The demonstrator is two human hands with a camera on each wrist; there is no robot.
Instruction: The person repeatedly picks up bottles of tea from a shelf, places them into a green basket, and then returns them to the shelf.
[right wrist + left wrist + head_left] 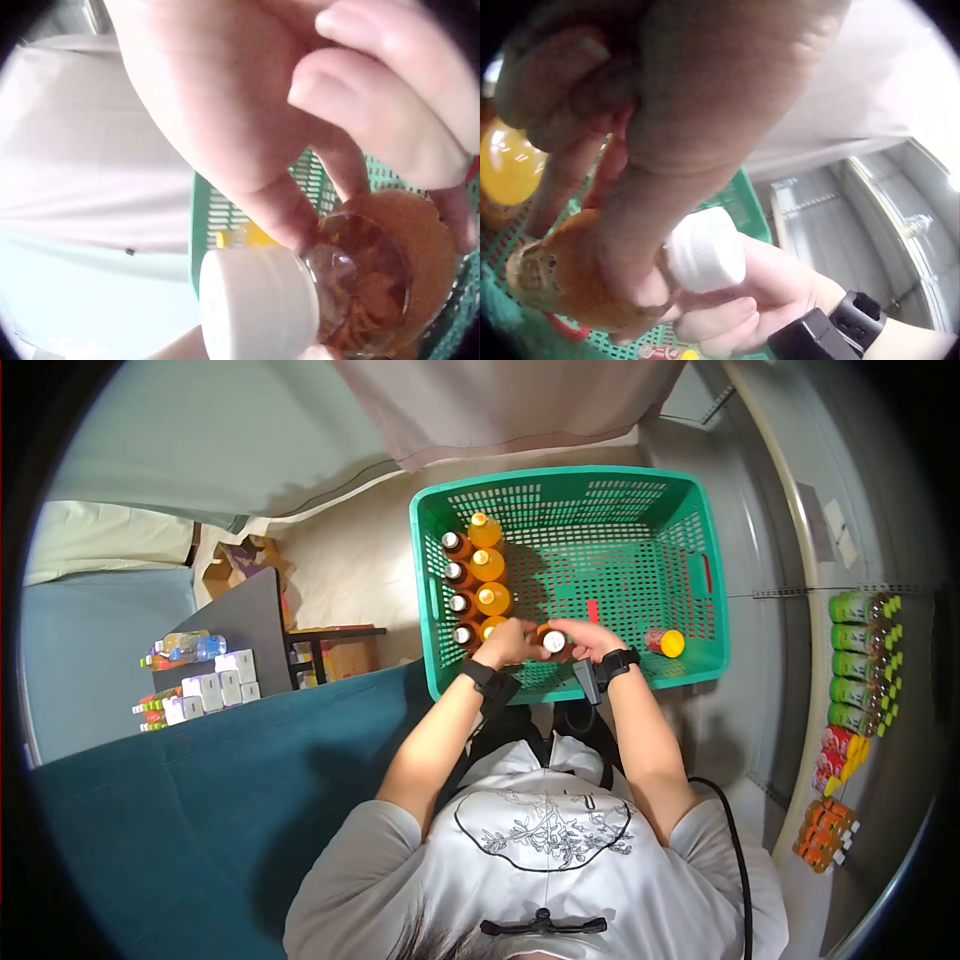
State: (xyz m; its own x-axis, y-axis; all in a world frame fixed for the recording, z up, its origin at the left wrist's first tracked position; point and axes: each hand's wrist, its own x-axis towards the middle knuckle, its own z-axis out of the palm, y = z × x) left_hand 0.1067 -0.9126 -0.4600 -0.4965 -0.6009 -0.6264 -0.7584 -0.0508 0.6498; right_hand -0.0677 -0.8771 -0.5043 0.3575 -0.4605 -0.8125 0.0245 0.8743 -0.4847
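Observation:
Both hands hold an amber drink bottle (554,644) with a white cap (707,250), over the near side of a green basket (722,600). My left hand (508,644) has thumb and fingers around the bottle from the left. From the right, my right hand (592,641) grips it, thumb near the neck in the right wrist view. Left of them, inside the basket, stands a column of brown white-capped bottles (459,574) beside a column of orange drink bottles (487,564). The nearest orange one is partly hidden by my left hand. A red-labelled bottle with a yellow cap (671,643) lies at the right.
Shelving on the right holds rows of green-labelled bottles (852,665), red bottles with yellow caps (835,758) and orange bottles (826,834). On the left, a dark table (245,622) stands near white boxes (203,690) and several bottles. Curtains hang behind the basket.

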